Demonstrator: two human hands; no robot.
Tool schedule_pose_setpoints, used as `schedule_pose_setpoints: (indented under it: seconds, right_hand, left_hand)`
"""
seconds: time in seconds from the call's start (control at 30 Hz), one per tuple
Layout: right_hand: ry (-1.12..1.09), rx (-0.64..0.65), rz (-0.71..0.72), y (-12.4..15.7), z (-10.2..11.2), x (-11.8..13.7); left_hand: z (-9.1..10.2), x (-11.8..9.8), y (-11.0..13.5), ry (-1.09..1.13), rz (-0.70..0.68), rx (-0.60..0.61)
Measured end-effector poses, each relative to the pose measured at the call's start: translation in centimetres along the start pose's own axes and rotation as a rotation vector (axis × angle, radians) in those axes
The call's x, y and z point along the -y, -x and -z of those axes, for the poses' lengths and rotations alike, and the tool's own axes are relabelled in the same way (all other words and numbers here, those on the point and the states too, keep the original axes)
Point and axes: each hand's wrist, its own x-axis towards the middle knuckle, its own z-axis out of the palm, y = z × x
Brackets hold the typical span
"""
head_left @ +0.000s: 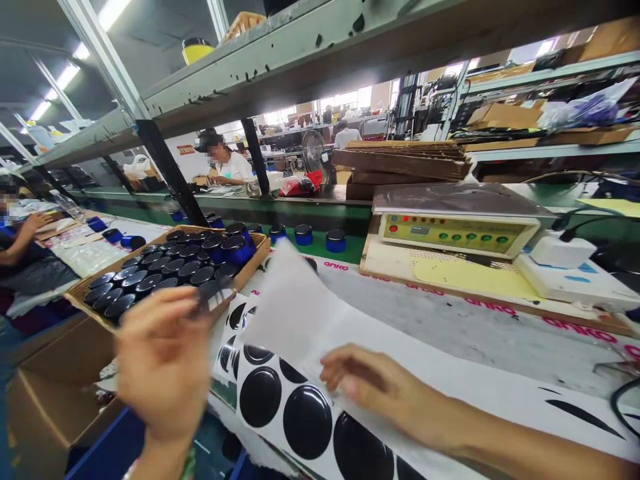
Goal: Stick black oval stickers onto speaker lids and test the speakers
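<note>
Landmark: a long white paper sheet [425, 357] is laid on the film-covered desk [400, 307]; glossy black round stickers [307, 422] are carried along its near edge, and a plain white paper flap [290, 300] is raised at its left end.
Left hand: the left hand [165, 360] is raised left of the sheet; in its grip a small, dark, glossy object [213, 297] is held, too blurred to be identified.
Right hand: the right hand [370, 383] is placed over the sheet, beside the flap's base, fingers curled; whether paper is pinched in its narrow grip cannot be told.
Jars: black-lidded jars [173, 267] are packed in a shallow brown cardboard tray [255, 262], left of the sheet; more blue jars with black lids [336, 241] are lined up behind it.
Control box: a cream metal box with green buttons [460, 233] is set behind the sheet, to the right.
Co-worker: a person in a white top [235, 163] is seated well beyond the sheet.
</note>
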Motion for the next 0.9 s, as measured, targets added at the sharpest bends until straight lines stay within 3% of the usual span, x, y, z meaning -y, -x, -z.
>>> schedule_pose_setpoints:
  seconds: [0.1, 0.17, 0.27, 0.37, 0.47, 0.53, 0.63, 0.77, 0.83, 0.9]
  right_hand:
    - [-0.283, -0.187, -0.063, -0.5, 0.8, 2.4]
    - [-0.281, -0.243, -0.081, -0.6, 1.3, 3.5]
    - [-0.197, -0.306, -0.127, -0.1, 2.1, 3.7]
    - [-0.029, -0.465, -0.148, 0.7, 3.0, 3.1]
    - [0.016, -0.494, -0.178, 1.5, 4.0, 2.8]
    - [0.066, -0.559, -0.15, 2.1, 4.8, 3.0]
    - [0.335, -0.764, -0.047, 2.9, 5.8, 3.2]
    - [0.558, -0.733, 0.046, 3.8, 5.9, 3.5]
    - [0.67, -0.701, 0.134, 4.3, 5.6, 3.7]
    - [0.757, -0.697, 0.189, 5.2, 5.2, 3.9]
  left_hand:
    - [-1.1, -0.7, 2.7, -0.013, -0.519, 0.45]
    - [-2.4, -1.0, 3.7, 0.063, -0.69, 0.588]
    - [-4.7, -1.7, 3.6, 0.154, -0.725, 0.629]
    - [-6.7, -2.5, 2.9, 0.248, -0.754, 0.648]
    - [-8.5, -2.6, 2.6, 0.312, -0.781, 0.656]
    - [-9.8, -1.5, 2.4, 0.261, -0.749, 0.686]
    - [-11.9, 1.6, 1.1, 0.071, -0.542, 0.683]
    - [-13.6, 4.8, -0.8, -0.144, -0.246, 0.721]
    - [-13.3, 3.8, -0.7, -0.17, -0.159, 0.756]
    - [-11.9, 1.0, 0.9, -0.145, -0.094, 0.774]
